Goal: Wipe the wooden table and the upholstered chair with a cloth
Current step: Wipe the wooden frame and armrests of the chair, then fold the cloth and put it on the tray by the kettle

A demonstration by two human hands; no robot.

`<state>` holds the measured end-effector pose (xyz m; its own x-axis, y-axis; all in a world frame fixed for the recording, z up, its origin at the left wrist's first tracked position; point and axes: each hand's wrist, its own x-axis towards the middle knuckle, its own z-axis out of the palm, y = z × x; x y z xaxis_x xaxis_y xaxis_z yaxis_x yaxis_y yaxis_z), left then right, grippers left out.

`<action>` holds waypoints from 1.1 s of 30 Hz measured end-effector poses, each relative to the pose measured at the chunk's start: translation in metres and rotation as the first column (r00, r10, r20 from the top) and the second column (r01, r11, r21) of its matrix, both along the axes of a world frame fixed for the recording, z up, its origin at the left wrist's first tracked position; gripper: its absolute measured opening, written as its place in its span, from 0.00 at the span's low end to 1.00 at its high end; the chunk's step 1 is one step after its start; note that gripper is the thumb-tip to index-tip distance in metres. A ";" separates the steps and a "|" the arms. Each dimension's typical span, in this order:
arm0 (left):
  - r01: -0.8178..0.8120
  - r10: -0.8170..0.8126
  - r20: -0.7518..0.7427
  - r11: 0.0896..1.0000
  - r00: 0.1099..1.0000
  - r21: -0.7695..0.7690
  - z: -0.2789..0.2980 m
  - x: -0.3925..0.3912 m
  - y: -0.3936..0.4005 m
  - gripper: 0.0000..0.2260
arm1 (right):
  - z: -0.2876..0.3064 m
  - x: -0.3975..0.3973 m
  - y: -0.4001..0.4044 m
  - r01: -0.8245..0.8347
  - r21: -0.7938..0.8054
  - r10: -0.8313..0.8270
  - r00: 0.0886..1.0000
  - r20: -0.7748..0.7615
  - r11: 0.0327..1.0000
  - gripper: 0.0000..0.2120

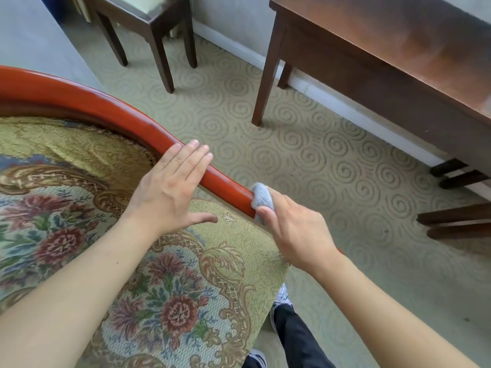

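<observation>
1. Upholstered chair [148,282] fills the lower left; floral seat fabric, with a red-lacquered wooden rail [111,107] curving from the far left edge down toward the middle.
2. Left hand [170,192] lies flat and open on that rail, fingers spread across the wood, thumb over the seat. It holds nothing; it looks to be steadying the chair.
3. Just right of it, further down the rail, the right hand [295,229] has its grip closed around a bunched grey cloth [261,199], pressed against the rail.
4. The rail's long axis runs up-left from the cloth, toward the left hand. The right hand holds the cloth; the flat left hand lies on that line.
5. Far right: the wooden bench [393,46] stands against the wall, well apart from both hands.
</observation>
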<state>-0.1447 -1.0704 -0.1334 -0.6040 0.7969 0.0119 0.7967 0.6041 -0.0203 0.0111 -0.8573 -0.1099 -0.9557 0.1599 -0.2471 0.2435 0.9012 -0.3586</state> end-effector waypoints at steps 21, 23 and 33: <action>-0.050 0.051 0.006 0.997 0.999 -0.066 0.011 0.016 0.013 0.52 | -0.015 -0.032 -0.027 0.108 0.154 -0.084 0.985 -0.151 0.982 0.24; -0.063 0.064 0.009 0.995 0.998 -0.072 0.011 0.018 0.015 0.53 | -0.015 -0.015 -0.018 0.076 0.148 -0.047 0.981 -0.188 0.986 0.23; -0.128 0.133 0.090 0.990 0.987 -0.067 0.018 0.031 0.019 0.55 | -0.033 0.103 0.045 0.253 -0.040 -0.256 0.953 -0.165 0.967 0.26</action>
<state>-0.1141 -1.0518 -0.1156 -0.6990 0.7086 -0.0960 0.7111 0.7030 0.0114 0.1142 -0.8122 -0.1428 -0.9119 0.4000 -0.0922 0.3989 0.8103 -0.4292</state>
